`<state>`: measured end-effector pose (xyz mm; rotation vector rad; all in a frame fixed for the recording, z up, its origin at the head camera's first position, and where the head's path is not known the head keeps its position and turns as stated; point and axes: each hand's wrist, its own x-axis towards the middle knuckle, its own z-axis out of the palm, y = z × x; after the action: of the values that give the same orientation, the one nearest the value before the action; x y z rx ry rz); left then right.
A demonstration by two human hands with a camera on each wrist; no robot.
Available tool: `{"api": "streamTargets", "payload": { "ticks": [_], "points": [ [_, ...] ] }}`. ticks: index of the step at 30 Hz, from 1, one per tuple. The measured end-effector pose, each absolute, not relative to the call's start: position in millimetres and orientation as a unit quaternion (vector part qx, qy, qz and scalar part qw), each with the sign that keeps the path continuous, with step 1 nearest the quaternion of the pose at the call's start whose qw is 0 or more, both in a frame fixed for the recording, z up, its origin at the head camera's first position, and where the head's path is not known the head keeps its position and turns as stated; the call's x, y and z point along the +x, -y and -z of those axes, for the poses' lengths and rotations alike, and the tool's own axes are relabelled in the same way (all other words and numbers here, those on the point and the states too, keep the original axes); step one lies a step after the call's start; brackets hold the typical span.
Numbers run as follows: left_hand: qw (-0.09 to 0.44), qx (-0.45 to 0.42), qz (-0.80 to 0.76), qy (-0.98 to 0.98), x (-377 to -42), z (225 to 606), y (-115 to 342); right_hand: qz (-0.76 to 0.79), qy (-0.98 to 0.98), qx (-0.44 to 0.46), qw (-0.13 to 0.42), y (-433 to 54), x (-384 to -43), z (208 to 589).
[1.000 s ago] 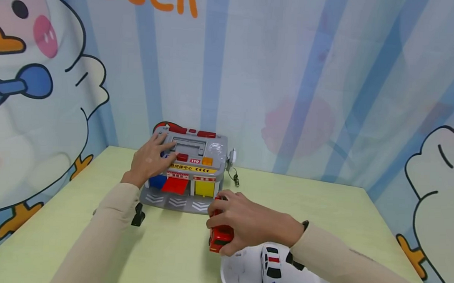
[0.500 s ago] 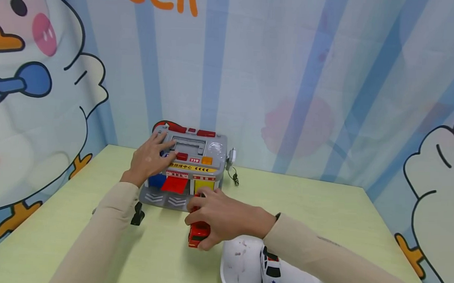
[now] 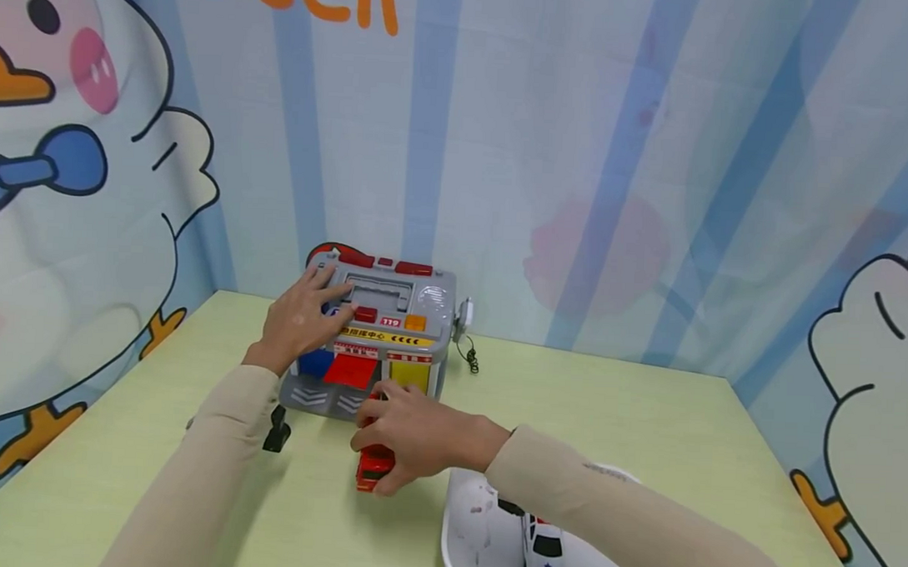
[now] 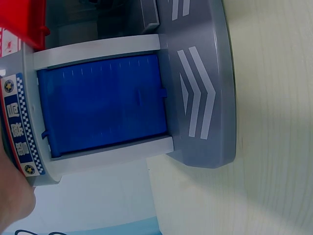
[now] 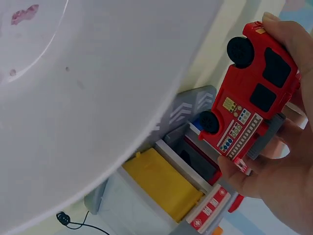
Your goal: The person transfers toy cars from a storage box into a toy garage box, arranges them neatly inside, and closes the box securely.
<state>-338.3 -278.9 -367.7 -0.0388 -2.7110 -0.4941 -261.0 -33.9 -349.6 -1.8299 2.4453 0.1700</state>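
Observation:
My left hand [image 3: 298, 316] rests with spread fingers on the left side of the roof of a grey toy rescue station [image 3: 431, 299]. Below that roof, the red door [image 3: 352, 370] is swung up, while the blue door [image 4: 102, 105] and the yellow door [image 5: 164, 183] are down. My right hand [image 3: 419, 428] holds a red toy fire truck [image 5: 259, 88] between thumb and fingers, just in front of the station's ramp [image 4: 200, 98]. In the head view the hand covers most of the truck. Black wheels, dark windows and a grey ladder part show in the right wrist view.
A white basin [image 3: 455, 525] stands at the front right under my right forearm, holding a white toy police car [image 3: 545, 558]. A coiled dark cord [image 3: 472, 359] hangs by the station's right side. Behind the pale table [image 3: 608, 397] is a printed curtain [image 3: 489, 151].
My right hand has carried the fire truck leftward from beside the basin to the front of the station near the red door. The left hand has stayed on the roof.

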Motion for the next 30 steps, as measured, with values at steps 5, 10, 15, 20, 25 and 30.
{"api": "streamTargets", "payload": {
  "ticks": [5, 10, 15, 20, 25, 30],
  "points": [
    [0.191, -0.013, 0.176, 0.965, -337.3, 366.1, 281.0, -0.072, -0.794, -0.601, 0.052, 44.1, -263.9, 359.7],
    [0.198, -0.012, 0.177, 0.964, -338.2, 364.8, 283.2, -0.094, -0.789, -0.605, 0.048, 53.7, -266.9, 366.3],
    [0.195, -0.015, 0.179, 0.964, -338.5, 365.5, 281.8, -0.105, -0.787, -0.607, 0.039, 60.7, -271.5, 371.3],
    [0.197, -0.016, 0.178, 0.964, -337.4, 367.8, 281.0, -0.121, -0.789, -0.602, 0.034, 64.4, -275.5, 377.4],
    [0.193, -0.015, 0.179, 0.965, -337.4, 369.4, 280.7, -0.143, -0.787, -0.6, 0.034, 69.6, -277.5, 381.8],
    [0.195, -0.012, 0.177, 0.965, -338.0, 368.3, 279.5, -0.15, -0.784, -0.601, 0.039, 74.4, -278.7, 383.8]
  ]
}}
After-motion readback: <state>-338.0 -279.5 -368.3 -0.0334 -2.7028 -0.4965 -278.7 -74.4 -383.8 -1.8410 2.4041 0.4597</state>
